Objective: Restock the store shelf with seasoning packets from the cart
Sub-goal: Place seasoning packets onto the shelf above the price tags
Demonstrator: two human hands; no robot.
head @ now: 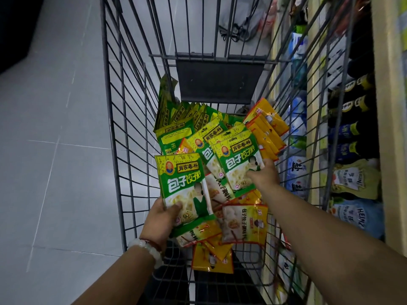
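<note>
Nearest us, left wrist: we wore a white bead bracelet with a dark red cord beside it.
Left hand: our left hand gripped the bottom edge of a green and yellow plastic seasoning packet, thumb on its printed face, fingers hidden behind it. We held it upright over the near left part of the basket.
Right hand: our right hand reached further in and pinched the lower right corner of a second green packet, which lay tilted on top of the heap.
Near pile: orange and yellow flat packets lay loose at the near end, one closest to us on the basket floor.
Cart: a grey wire shopping cart held all the packets, and its dark fold-down seat flap stood at the far end.
Far pile: more green packets leaned against the far left corner, and a fanned stack of orange packets rested against the right wall.
Shelf: on our right, just beside the cart, we saw a pale store shelf with dark bottles and Heinz pouches.
Floor: pale grey tiles ran along the left; a grey drawstring bag lay beyond the cart.
</note>
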